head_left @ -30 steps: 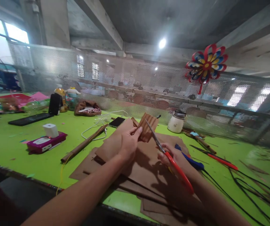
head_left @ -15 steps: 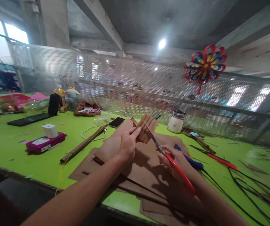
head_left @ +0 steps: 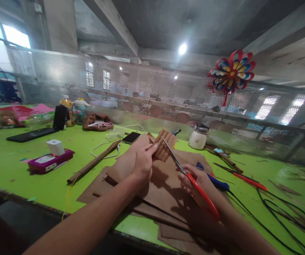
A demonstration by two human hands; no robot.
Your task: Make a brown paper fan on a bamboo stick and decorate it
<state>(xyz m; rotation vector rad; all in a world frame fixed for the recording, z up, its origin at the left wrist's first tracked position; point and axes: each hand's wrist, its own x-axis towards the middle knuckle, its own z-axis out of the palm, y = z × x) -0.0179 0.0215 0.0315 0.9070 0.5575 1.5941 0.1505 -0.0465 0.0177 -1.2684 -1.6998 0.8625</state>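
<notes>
A small ridged piece of brown cardboard is pinched between the thumb and fingers of my left hand. In my right hand is a pair of scissors with red handles, its blades pointing up and left across the cardboard's face. Whether the blades bite into the cardboard I cannot tell. Under both hands lie several flat brown cardboard sheets, stacked unevenly. A blue-handled tool with a black cord rests just beyond my right hand, partly hidden by it.
Left on the green table are a rolled brown tube, a purple power strip and a phone. A lidded jar stands behind. Red-handled scissors and black cables lie right. A perforated screen borders the back.
The cardboard piece tilts slightly differently and has shifted a little left in my left hand. The whole view has moved very slightly; both hands keep their holds.
</notes>
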